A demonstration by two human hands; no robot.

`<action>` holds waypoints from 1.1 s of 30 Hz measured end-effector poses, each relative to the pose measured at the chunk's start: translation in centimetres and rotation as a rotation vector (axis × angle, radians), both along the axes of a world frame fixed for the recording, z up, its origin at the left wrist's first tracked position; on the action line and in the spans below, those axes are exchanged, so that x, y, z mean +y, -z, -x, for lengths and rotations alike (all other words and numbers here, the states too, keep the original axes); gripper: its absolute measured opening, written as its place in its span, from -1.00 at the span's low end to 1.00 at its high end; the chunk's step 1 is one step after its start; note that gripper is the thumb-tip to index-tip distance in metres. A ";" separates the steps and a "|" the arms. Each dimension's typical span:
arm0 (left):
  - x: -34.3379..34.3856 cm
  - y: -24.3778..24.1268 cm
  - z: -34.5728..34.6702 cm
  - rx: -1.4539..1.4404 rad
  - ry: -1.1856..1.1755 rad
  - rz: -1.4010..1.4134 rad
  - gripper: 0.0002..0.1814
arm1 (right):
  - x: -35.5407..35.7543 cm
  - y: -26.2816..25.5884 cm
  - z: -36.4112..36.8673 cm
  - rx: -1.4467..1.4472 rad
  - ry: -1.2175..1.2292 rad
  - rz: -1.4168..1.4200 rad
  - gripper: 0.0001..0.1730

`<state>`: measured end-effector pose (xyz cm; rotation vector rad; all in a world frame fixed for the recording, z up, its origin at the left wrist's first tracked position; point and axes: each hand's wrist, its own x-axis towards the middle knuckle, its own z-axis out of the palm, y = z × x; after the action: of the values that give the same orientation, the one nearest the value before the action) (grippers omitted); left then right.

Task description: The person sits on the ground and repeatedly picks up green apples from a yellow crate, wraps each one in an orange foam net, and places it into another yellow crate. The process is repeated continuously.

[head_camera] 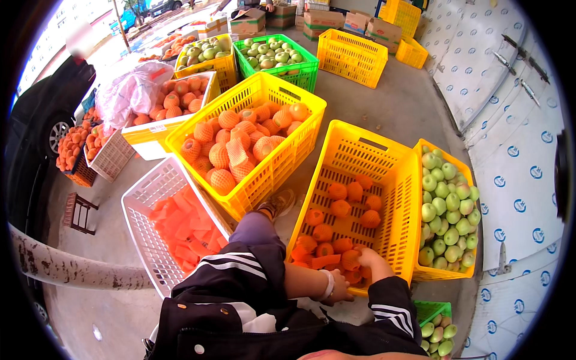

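Note:
A yellow plastic crate stands before me, with fruits in orange foam nets scattered over its slotted floor. More lie bunched at its near end. My right hand reaches in there, its fingers on a netted fruit. A white band circles the wrist of my left hand, which is by the crate's near rim; its grip is unclear. A flattened orange foam net lies just beyond the left wrist. Loose foam nets fill much of a white plastic basket on my left.
Against the right side stands a crate of green apples; a green crate with more fruit is below it. Ahead, a yellow crate holds netted fruit. A pipe crosses at left. Cardboard boxes and a person are farther back.

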<state>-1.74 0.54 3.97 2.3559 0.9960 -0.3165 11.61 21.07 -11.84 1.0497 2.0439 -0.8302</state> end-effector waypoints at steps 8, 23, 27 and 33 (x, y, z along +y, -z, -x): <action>0.3 -2.0 -0.2 0.061 0.052 -0.052 -0.10 | -0.9 -1.6 -3.9 0.306 0.048 -0.101 -0.30; -0.6 -0.2 0.7 0.020 -0.015 -0.064 -0.06 | 3.6 -15.6 -14.9 0.432 0.698 -0.742 -0.65; -1.5 0.8 0.8 -0.008 -0.010 -0.153 -0.09 | 3.3 -14.6 -13.1 0.562 0.468 -0.916 -0.68; -2.3 -0.1 1.0 0.014 0.001 -0.128 -0.20 | 0.7 -11.0 -7.6 0.486 -0.153 -0.764 -0.65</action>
<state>-2.70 -1.71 4.10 2.4716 1.0497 -0.2777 19.18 21.79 -0.80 1.1181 2.9348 -0.2077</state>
